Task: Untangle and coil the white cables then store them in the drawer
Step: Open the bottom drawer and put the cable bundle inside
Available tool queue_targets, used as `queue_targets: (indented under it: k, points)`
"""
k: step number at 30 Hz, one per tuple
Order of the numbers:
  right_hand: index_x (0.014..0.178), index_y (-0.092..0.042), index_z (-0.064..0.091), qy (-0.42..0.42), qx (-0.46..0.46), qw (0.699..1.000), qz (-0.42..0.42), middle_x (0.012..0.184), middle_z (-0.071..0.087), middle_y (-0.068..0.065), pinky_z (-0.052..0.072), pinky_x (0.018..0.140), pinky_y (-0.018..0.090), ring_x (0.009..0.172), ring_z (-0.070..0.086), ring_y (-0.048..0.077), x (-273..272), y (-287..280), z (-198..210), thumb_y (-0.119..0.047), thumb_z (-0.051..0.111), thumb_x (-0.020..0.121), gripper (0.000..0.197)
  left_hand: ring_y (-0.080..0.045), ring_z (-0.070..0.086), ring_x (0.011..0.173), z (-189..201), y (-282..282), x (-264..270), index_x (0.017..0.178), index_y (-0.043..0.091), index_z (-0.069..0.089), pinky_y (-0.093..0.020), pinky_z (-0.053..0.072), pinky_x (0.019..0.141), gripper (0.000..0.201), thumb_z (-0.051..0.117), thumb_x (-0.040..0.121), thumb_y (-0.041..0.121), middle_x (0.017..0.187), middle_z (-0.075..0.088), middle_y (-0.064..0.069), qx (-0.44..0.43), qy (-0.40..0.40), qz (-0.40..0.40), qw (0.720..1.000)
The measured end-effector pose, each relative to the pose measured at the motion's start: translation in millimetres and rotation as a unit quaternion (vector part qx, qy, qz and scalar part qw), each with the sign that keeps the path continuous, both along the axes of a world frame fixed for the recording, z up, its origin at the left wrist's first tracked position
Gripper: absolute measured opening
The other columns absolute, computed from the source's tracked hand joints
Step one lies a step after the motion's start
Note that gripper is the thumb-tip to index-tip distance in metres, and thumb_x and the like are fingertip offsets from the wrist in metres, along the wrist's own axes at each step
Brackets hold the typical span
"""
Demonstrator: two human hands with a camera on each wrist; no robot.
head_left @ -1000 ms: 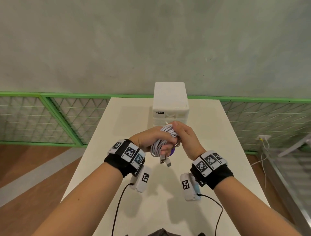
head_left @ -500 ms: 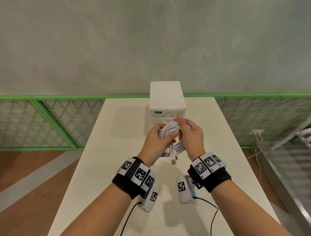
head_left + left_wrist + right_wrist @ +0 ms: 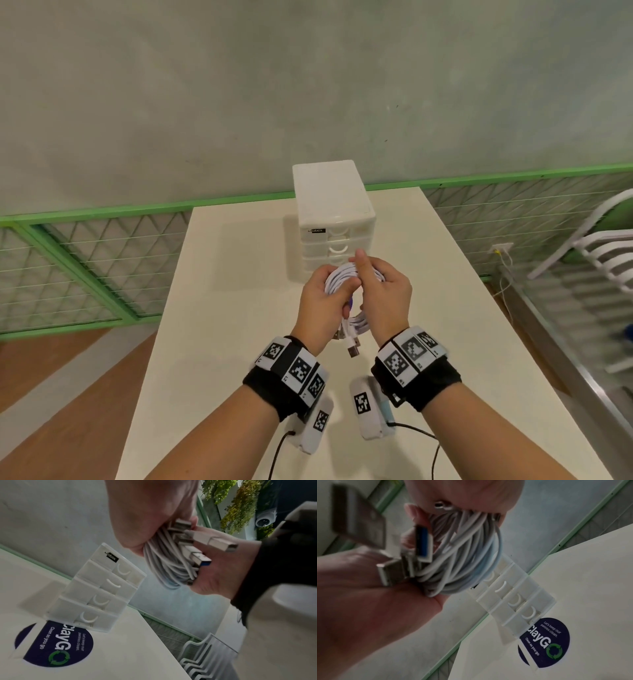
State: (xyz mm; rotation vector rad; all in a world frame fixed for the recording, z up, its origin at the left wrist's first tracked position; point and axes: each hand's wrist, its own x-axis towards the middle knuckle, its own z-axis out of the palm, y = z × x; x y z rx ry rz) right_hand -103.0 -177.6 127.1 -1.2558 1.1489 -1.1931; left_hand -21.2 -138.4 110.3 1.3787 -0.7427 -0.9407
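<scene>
Cables: we hold a bundle of white coiled cables [image 3: 342,279] up in the air with both hands, over the white table [image 3: 219,308] and just in front of the drawer box.
Plugs: silver plugs [image 3: 351,346] hang out of the low end of the bundle; one plug has a blue tip [image 3: 203,559].
Left hand: our left hand [image 3: 323,308] is wrapped around the left side of the bundle, thumb on top, squeezing the loops.
Right hand: our right hand [image 3: 387,298] is curled around the right side of the bundle, with the thumb [image 3: 361,265] pointing up over the loops.
Drawer box: a small white plastic box with four drawers [image 3: 334,222] stands at the far end of the table; all four drawers look pushed in.
Sticker: a round dark blue sticker with white words and a green arrow ring [image 3: 56,645] is on the table, partly under the front of the box.
Wrists: we wear black bands with black and white square tags [image 3: 294,370] on both wrists.
Behind: a grey wall [image 3: 239,85] and a green wire fence [image 3: 85,260].
</scene>
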Motion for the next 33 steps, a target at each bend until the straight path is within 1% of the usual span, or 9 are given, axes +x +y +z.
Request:
queue_targets:
  k: [5,9,12,15,19,23,26,30,33]
  points:
    - [0.077,-0.023,0.073,0.01,-0.003,1.0,0.008,0.064,0.07,0.0,0.048,0.056,0.027,0.054,0.061,0.008,-2,-13,-7,-0.041,0.057,0.088,0.026,-0.011,0.043,0.04,-6,-10,-5,0.096,0.005,0.056,-0.026,0.04,0.045,0.013,0.062,0.089,0.015,0.06,0.052,-0.005,-0.009,0.018,-0.002,1.0]
    - [0.085,-0.029,0.072,0.049,-0.022,0.998,0.035,0.067,0.067,-0.007,0.048,0.059,0.03,0.055,0.055,0.006,-7,-45,-7,-0.048,0.053,0.088,0.027,-0.013,0.057,0.05,-1,-27,-2,0.103,0.008,0.057,-0.029,0.049,0.055,0.015,0.055,0.094,0.02,0.064,0.059,-0.004,-0.013,0.033,-0.04,0.999]
    - [0.107,-0.026,0.067,0.108,-0.047,0.991,0.067,0.084,0.067,-0.008,0.046,0.074,0.029,0.07,0.055,0.003,-16,-85,-1,-0.05,0.05,0.089,0.035,-0.025,0.068,0.072,4,-46,2,0.107,0.006,0.061,-0.039,0.055,0.073,0.039,0.044,0.097,0.04,0.081,0.07,-0.012,0.029,0.043,-0.044,0.998]
    - [0.122,-0.023,0.059,0.234,-0.085,0.962,0.113,0.114,0.067,0.0,0.045,0.09,0.03,0.101,0.06,0.014,-26,-135,10,-0.053,0.044,0.09,0.046,-0.023,0.068,0.08,-4,-71,18,0.1,0.007,0.063,-0.035,0.054,0.079,0.042,0.048,0.094,0.046,0.091,0.071,-0.011,0.088,0.027,0.043,0.995]
    - [0.135,-0.022,0.047,0.417,-0.111,0.876,0.216,0.129,0.06,0.007,0.042,0.1,0.037,0.118,0.055,0.024,-25,-198,15,-0.06,0.036,0.089,0.06,-0.018,0.056,0.066,-25,-101,35,0.083,0.004,0.059,-0.03,0.049,0.068,0.014,0.058,0.091,0.016,0.075,0.058,-0.01,0.178,0.18,0.131,0.959]
    - [0.14,-0.028,0.037,0.499,-0.136,0.812,0.27,0.123,0.064,0.009,0.043,0.098,0.038,0.12,0.054,0.026,-19,-229,11,-0.069,0.03,0.086,0.068,-0.016,0.052,0.06,-35,-128,32,0.073,0.005,0.056,-0.027,0.047,0.063,0.017,0.057,0.09,0.006,0.059,0.055,-0.006,0.204,0.27,0.127,0.932]
    - [0.138,-0.031,0.04,0.489,-0.137,0.813,0.284,0.127,0.062,0.007,0.041,0.1,0.038,0.122,0.053,0.024,-18,-235,10,-0.07,0.031,0.084,0.067,-0.012,0.049,0.053,-38,-143,27,0.074,0.008,0.056,-0.023,0.044,0.054,0.016,0.057,0.089,0.003,0.069,0.053,-0.006,0.196,0.262,0.143,0.934]
    - [0.125,-0.033,0.056,0.468,-0.13,0.824,0.29,0.129,0.06,-0.001,0.041,0.098,0.036,0.121,0.053,0.022,-18,-233,10,-0.074,0.037,0.08,0.064,-0.013,0.056,0.066,-50,-154,25,0.075,0.01,0.049,-0.021,0.049,0.062,0.024,0.043,0.097,0.003,0.079,0.057,-0.007,0.176,0.245,0.19,0.934]
    - [0.124,-0.036,0.056,0.488,-0.129,0.814,0.288,0.129,0.06,-0.004,0.043,0.092,0.034,0.12,0.053,0.02,-16,-229,7,-0.079,0.035,0.076,0.067,-0.013,0.06,0.055,-53,-154,23,0.08,0.002,0.05,-0.015,0.049,0.043,0.02,0.041,0.098,0.001,0.073,0.06,-0.01,0.171,0.265,0.218,0.924]
